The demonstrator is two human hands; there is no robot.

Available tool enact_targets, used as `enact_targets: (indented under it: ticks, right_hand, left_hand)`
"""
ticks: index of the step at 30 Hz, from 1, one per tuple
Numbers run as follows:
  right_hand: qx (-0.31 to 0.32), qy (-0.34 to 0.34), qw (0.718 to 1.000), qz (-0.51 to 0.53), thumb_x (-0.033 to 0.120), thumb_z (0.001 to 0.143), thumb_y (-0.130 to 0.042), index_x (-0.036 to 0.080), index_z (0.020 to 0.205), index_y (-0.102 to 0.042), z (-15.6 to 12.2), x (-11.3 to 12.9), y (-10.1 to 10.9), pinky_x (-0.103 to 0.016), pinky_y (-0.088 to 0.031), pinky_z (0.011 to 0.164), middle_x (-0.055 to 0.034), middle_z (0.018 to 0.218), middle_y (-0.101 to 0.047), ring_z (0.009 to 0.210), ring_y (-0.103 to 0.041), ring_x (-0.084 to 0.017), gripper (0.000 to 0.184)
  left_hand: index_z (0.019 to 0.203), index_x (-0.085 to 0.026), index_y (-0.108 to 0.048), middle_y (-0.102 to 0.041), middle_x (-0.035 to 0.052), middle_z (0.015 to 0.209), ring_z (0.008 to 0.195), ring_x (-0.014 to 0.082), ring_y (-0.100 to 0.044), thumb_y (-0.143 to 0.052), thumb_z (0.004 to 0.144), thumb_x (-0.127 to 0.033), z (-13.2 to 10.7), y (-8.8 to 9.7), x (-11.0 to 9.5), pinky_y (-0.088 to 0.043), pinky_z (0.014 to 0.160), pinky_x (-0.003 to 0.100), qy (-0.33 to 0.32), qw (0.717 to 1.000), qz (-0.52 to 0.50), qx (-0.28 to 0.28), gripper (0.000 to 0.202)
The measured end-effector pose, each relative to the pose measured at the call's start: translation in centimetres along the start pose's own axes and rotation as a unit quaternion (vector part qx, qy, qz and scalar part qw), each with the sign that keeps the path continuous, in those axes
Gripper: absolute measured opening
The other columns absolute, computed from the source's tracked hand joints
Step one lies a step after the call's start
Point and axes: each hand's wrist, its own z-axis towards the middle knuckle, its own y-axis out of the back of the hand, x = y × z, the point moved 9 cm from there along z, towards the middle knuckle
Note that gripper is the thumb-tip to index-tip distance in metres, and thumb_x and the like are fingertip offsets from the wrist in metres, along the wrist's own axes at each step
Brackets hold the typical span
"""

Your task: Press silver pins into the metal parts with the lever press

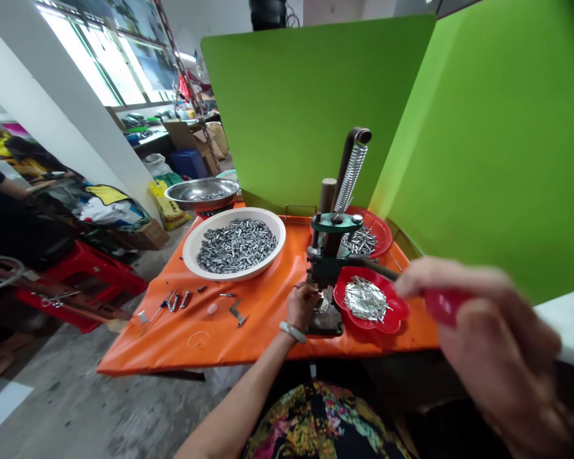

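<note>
So the left hand [302,305], jade bangle [293,331] on the wrist, sits right at the foot of the press [328,255], fingertips tucked in against the base under the ram. Honestly can't tell if that grip is pinching a part or just resting there, it's too small to see. The right hand [488,331] is close to the camera and blurry, grip wrapped round the red handle [442,305] at the end of the lever [373,268] that sticks out from the press toward the person.

The press stands upright on the orange surface [268,319], with a spring [351,175] rising from its top. Just to its right is a red tray [397,312] of thin metal pins, and a second red tray [382,233] with more sits behind it. To the left there's a white bowl [191,248] full of small grey metal sleeves, a steel bowl [191,191] behind that, and a few loose bits [172,301] near the front edge. A green screen [291,115] wraps the back and right.
</note>
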Motion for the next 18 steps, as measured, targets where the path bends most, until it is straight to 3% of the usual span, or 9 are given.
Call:
enact_targets:
  ticks: [2, 5, 7, 9, 13, 16, 18]
  right_hand:
    - [-0.044, -0.039, 0.993, 0.099, 0.028, 0.088, -0.035, 0.022, 0.089, -0.057, 4.8, -2.0, 0.5, -0.035, -0.044, 0.070, -0.0041, 0.082, -0.057, 0.076, -0.056, -0.014, 0.023]
    - [0.000, -0.095, 0.970, 0.225, 0.036, 0.082, -0.049, 0.025, 0.082, -0.055, 11.6, -6.9, -1.6, -0.033, -0.046, 0.072, -0.0027, 0.087, -0.055, 0.075, -0.052, -0.014, 0.012]
    - [0.026, -0.149, 0.950, 0.274, 0.040, 0.077, -0.056, 0.025, 0.083, -0.053, 14.5, -11.1, -3.0, -0.032, -0.048, 0.069, -0.0027, 0.089, -0.053, 0.073, -0.051, -0.013, 0.016]
    - [0.041, -0.196, 0.934, 0.295, 0.042, 0.075, -0.057, 0.025, 0.086, -0.052, 15.6, -14.9, -4.1, -0.030, -0.049, 0.066, -0.0018, 0.090, -0.052, 0.069, -0.051, -0.012, 0.021]
    - [0.049, -0.229, 0.932, 0.277, 0.046, 0.079, -0.050, 0.025, 0.095, -0.050, 13.0, -18.6, -4.4, -0.028, -0.048, 0.070, -0.0019, 0.094, -0.052, 0.072, -0.052, -0.010, 0.027]
    - [-0.013, -0.246, 0.950, 0.192, 0.043, 0.079, -0.051, 0.020, 0.096, -0.050, 7.2, -19.9, -2.8, -0.026, -0.047, 0.069, -0.0035, 0.092, -0.053, 0.074, -0.052, -0.010, 0.029]
    - [-0.056, -0.297, 0.946, 0.115, 0.043, 0.077, -0.054, 0.016, 0.087, -0.052, 1.9, -21.1, -2.1, -0.024, -0.046, 0.061, -0.0031, 0.080, -0.053, 0.066, -0.051, -0.009, 0.028]
  left_hand:
    - [0.063, -0.014, -0.061, -0.056, -0.0003, 0.064, 0.059, 0.0058, -0.046, -0.068, 0.058, -0.026, -0.5, 0.0, 0.4, -0.035, 0.059, 0.018, 0.043, 0.999, -0.011, 0.019, 0.015]
    - [0.066, -0.012, -0.059, -0.054, -0.0018, 0.053, 0.049, 0.0058, -0.047, -0.066, 0.059, -0.038, -1.8, -0.5, 0.9, -0.035, 0.050, 0.018, 0.124, 0.988, -0.050, 0.082, 0.028]
    - [0.066, -0.011, -0.056, -0.053, -0.0023, 0.050, 0.045, 0.0063, -0.048, -0.067, 0.057, -0.041, -2.7, -1.0, 0.7, -0.037, 0.048, 0.018, 0.168, 0.974, -0.096, 0.118, 0.033]
    - [0.067, -0.011, -0.055, -0.054, -0.0021, 0.050, 0.044, 0.0065, -0.049, -0.067, 0.056, -0.042, -3.5, -1.3, 0.3, -0.039, 0.047, 0.018, 0.192, 0.961, -0.139, 0.140, 0.035]
    - [0.068, -0.011, -0.054, -0.056, -0.0015, 0.053, 0.045, 0.0057, -0.050, -0.068, 0.057, -0.042, -4.2, -1.6, -0.1, -0.038, 0.046, 0.017, 0.210, 0.946, -0.187, 0.159, 0.036]
    - [0.068, -0.011, -0.053, -0.056, -0.0015, 0.054, 0.045, 0.0055, -0.050, -0.069, 0.055, -0.042, -4.1, -1.7, 0.2, -0.039, 0.046, 0.017, 0.221, 0.942, -0.197, 0.159, 0.037]
    - [0.067, -0.011, -0.053, -0.055, -0.0019, 0.053, 0.044, 0.0052, -0.049, -0.069, 0.055, -0.042, -3.9, -1.8, 0.6, -0.039, 0.046, 0.017, 0.221, 0.945, -0.187, 0.155, 0.038]
